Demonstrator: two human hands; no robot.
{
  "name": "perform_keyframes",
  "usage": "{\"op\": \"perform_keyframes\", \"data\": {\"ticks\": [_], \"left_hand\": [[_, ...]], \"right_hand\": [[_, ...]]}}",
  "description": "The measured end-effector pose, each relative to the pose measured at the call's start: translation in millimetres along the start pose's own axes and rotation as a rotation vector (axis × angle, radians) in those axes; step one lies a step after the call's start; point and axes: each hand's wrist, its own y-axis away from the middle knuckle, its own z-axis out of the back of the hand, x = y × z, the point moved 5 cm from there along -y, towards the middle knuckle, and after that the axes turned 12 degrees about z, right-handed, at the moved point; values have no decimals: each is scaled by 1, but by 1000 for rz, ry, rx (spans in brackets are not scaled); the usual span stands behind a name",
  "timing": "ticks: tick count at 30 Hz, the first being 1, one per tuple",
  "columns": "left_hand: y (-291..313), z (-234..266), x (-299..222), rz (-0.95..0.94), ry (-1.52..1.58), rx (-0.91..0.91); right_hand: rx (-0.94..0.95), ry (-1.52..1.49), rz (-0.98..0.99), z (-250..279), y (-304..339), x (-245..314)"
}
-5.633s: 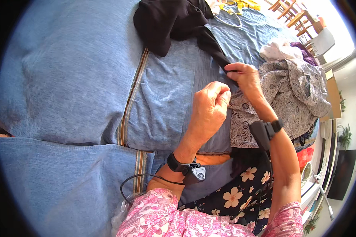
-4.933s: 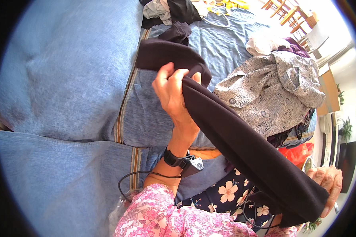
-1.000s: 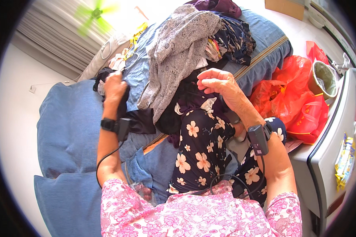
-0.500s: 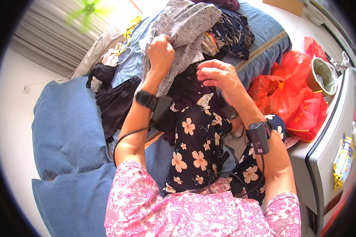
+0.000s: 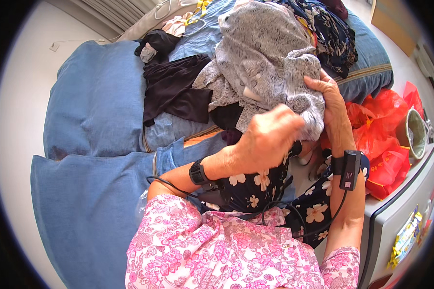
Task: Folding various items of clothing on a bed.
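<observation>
A grey patterned garment [image 5: 265,43] lies bunched over the near part of the blue-covered bed [image 5: 91,96] and hangs toward my lap. My right hand [image 5: 332,98] grips its right edge, thumb in front and fingers behind the cloth. In front of the garment's lower part, my left hand [image 5: 272,137] is blurred, its fingers curled inward; whether cloth is in them is hidden. A black garment [image 5: 176,86] lies spread to the left of the grey one. Behind it is a crumpled black piece [image 5: 156,44].
Dark patterned clothing [image 5: 330,36] is heaped at the far right of the bed. Red plastic bags [image 5: 378,115] and a small bin [image 5: 413,132] stand at the right, beside a white cabinet [image 5: 395,219]. A cardboard box [image 5: 395,24] is behind them. Cables run from both wrist devices.
The grey garment has come nearer and spread out. My right hand, free before, now holds its right edge. My left hand has swung down and right from the garment's upper part.
</observation>
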Motion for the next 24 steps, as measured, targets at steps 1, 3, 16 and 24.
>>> {"op": "perform_keyframes", "data": {"ticks": [1, 3, 16, 24], "left_hand": [[-2, 5, 8, 3, -41, -98], [-4, 13, 36, 169, -171, -236], [-28, -10, 104, 297, -68, 54], [-30, 83, 80, 237, -263, -327]], "right_hand": [[-5, 20, -37, 0, 3, 1], [28, 36, -34, 1, 8, 8], [366, 307, -85, -30, 26, 4], [299, 392, 129, -26, 15, 24]]}}
